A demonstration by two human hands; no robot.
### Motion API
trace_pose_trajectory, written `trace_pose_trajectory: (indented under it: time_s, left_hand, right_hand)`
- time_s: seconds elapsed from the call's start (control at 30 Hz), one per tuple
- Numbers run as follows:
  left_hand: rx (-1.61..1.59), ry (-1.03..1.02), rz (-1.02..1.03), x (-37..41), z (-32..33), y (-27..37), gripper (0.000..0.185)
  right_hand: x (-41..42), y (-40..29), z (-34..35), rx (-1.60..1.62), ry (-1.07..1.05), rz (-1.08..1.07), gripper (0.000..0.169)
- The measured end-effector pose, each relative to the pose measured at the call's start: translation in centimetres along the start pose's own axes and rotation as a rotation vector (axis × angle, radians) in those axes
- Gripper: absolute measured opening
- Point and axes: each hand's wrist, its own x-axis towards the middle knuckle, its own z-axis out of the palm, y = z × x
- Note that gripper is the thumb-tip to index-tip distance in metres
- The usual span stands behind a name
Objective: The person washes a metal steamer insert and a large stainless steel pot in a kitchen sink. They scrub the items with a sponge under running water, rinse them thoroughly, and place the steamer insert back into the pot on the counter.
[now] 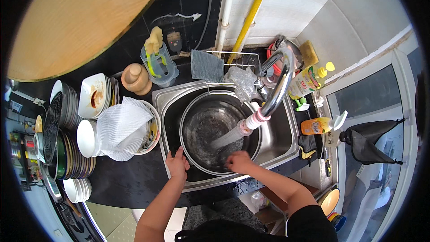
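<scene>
A round dark metal pan (208, 121) with a pale rim sits in the stainless-steel sink (277, 134). Water sprays into it from the pink-and-white nozzle (250, 124) of a curved chrome faucet (288, 74). At the pan's lower left edge is my left hand (177, 165), fingers bent; whether it grips the pan or a handle is not clear. Over the pan's near right side, my right hand (240, 162) has curled fingers close to the wet inner wall. Blur and shadow hide whatever may be under those fingers.
Stacked bowls (95, 95), plates (79, 154) and a white mesh cloth (124, 131) crowd the left counter. Behind the sink are a wooden mortar (136, 80), a plastic pitcher (163, 67) and a wire rack (242, 58). Soap bottles (315, 126) line the right edge.
</scene>
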Motion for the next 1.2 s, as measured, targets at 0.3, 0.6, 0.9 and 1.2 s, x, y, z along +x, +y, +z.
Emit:
trace_pose_trajectory:
  time_s: [0.3,0.6,0.9,1.2]
  left_hand:
    - [-0.032,-0.208,0.023,-7.1,5.5,5.0,0.021]
    - [-0.045,-0.406,0.076,-10.6,10.9,4.7,0.016]
    - [0.056,-0.376,0.175,-11.0,11.2,4.6,0.013]
    - [0.063,-0.382,0.173,-11.4,11.0,5.6,0.011]
  right_hand:
    - [-0.5,6.0,-0.4,0.804,0.616,0.597,0.018]
    - [3.8,6.2,5.5,0.956,0.678,0.542,0.028]
    - [5.1,4.8,7.1,0.13,0.303,-0.031,0.031]
    - [4.6,7.5,5.4,0.783,0.503,0.467,0.055]
